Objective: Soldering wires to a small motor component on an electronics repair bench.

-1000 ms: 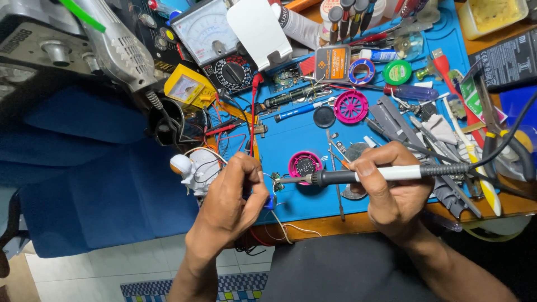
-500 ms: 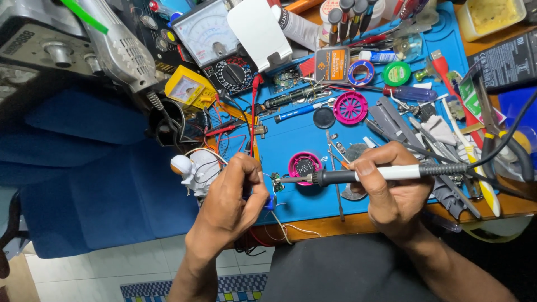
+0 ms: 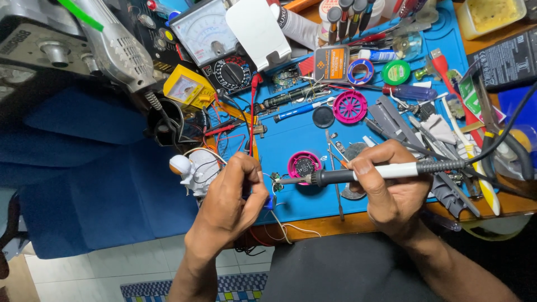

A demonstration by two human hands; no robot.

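Observation:
My right hand [image 3: 391, 187] grips a soldering iron [image 3: 386, 171] with a white handle and a black collar, lying nearly level and pointing left. Its metal tip touches a small green circuit board [image 3: 276, 182] with thin wires, which my left hand [image 3: 230, 196] pinches between thumb and fingers just above the blue work mat [image 3: 302, 134]. A round pink case [image 3: 304, 165] with a dark disc inside lies on the mat right behind the tip. Red and white wires [image 3: 291, 228] trail from the board over the bench edge.
Clutter surrounds the mat: an analogue multimeter [image 3: 210, 33], a yellow meter [image 3: 189, 88], a pink wheel-shaped part [image 3: 350, 106], solder spools, screwdrivers, tweezers and pliers at right. A small white astronaut figure [image 3: 190, 169] stands left of my hand. A blue chair [image 3: 84, 184] sits below left.
Both hands stay almost still. The iron's tip remains against the small board, with only slight shifts of my left fingers.

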